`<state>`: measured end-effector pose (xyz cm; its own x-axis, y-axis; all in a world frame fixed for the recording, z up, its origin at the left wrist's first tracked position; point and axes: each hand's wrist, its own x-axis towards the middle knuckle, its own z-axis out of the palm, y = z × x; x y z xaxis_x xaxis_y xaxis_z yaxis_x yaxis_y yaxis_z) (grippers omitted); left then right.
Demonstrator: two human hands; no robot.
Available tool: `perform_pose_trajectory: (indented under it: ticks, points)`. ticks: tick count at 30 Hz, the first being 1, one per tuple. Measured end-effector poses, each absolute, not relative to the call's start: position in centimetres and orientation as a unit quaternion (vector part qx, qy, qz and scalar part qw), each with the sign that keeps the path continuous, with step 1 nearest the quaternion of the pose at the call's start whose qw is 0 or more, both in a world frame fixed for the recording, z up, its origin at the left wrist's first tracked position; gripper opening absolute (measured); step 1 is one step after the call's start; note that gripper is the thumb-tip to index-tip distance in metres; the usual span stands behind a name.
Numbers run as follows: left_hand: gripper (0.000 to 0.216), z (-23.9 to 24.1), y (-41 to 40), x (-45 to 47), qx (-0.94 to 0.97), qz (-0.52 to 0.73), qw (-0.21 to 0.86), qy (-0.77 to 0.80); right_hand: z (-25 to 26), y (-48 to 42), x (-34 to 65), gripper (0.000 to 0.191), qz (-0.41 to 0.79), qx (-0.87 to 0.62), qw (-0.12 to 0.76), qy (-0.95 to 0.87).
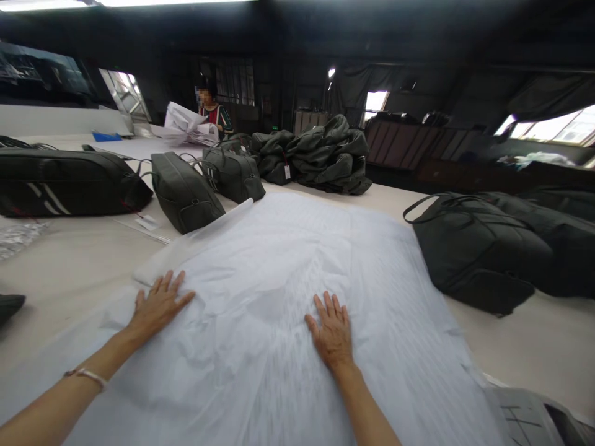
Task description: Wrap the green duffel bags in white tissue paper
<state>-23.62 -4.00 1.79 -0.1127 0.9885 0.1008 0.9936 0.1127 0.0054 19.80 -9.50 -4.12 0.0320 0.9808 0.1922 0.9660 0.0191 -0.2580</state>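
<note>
A large white sheet [279,260], thin and wrinkled like tissue paper, covers the middle of the table [79,266]. Flat on its left part lies my left hand [160,303], fingers spread, with a bracelet [86,374] around the wrist. My right hand [331,333] rests on the sheet right of the middle, palm down and fingers apart. Neither hand grips anything. Close to the sheet's far left edge stands a dark green bag [186,192]. Another dark bag with handles [478,248] is beside its right edge.
A long dark bag with white stripes [69,183] lies at the left. Dark bags are heaped [325,155] at the far end. Across the table a person [218,114] is by crumpled white paper [188,127]. A grey item [530,412] lies near right.
</note>
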Motion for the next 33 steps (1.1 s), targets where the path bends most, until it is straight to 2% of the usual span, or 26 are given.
perform_pose_trajectory:
  ticks: [4,7,9,10,12,15,17,20,23,28,33]
  points:
    - [0.07,1.5,-7.7,-19.2,-0.771,-0.083,0.065,-0.628,-4.1,-9.4,20.0,0.058,0.029,-0.701,0.158,-0.695]
    - [0.089,0.1,-12.8,-14.2,-0.859,-0.083,-0.043,-0.504,-3.8,-9.2,19.9,0.059,0.046,-0.703,0.149,-0.694]
    - [0.111,-1.1,-15.8,-11.4,-0.867,-0.047,-0.105,-0.485,-3.4,-9.2,19.3,0.062,0.069,-0.715,0.139,-0.682]
    - [0.112,-1.6,-16.8,-10.5,-0.861,-0.034,-0.119,-0.493,-3.2,-9.3,18.8,0.063,0.083,-0.717,0.135,-0.679]
    - [0.091,-2.3,-17.6,-9.5,-0.85,-0.033,-0.123,-0.512,-2.5,-9.7,17.3,0.065,0.116,-0.705,0.136,-0.686]
    - [0.028,-1.8,-16.9,-9.4,-0.846,-0.094,-0.108,-0.514,-1.1,-10.9,15.3,0.063,0.173,-0.67,0.153,-0.706]
    - [0.007,-0.7,-16.2,-9.9,-0.847,-0.143,-0.102,-0.502,-0.3,-11.7,14.9,0.062,0.192,-0.671,0.168,-0.697]
    - [0.013,1.6,-16.1,-10.3,-0.843,-0.199,-0.089,-0.491,0.2,-12.6,15.9,0.059,0.168,-0.664,0.175,-0.707]
    - [0.017,4.1,-16.9,-9.8,-0.842,-0.204,-0.09,-0.491,-0.6,-13.1,17.1,0.056,0.152,-0.638,0.137,-0.742]
    - [0.008,6.2,-18.2,-5.8,-0.868,-0.106,-0.122,-0.47,-2.6,-13.0,17.2,0.053,0.136,-0.641,0.129,-0.744]
    - [0.022,5.7,-18.1,-2.2,-0.872,-0.016,-0.142,-0.469,-3.3,-13.4,17.9,0.055,0.146,-0.656,0.196,-0.715]
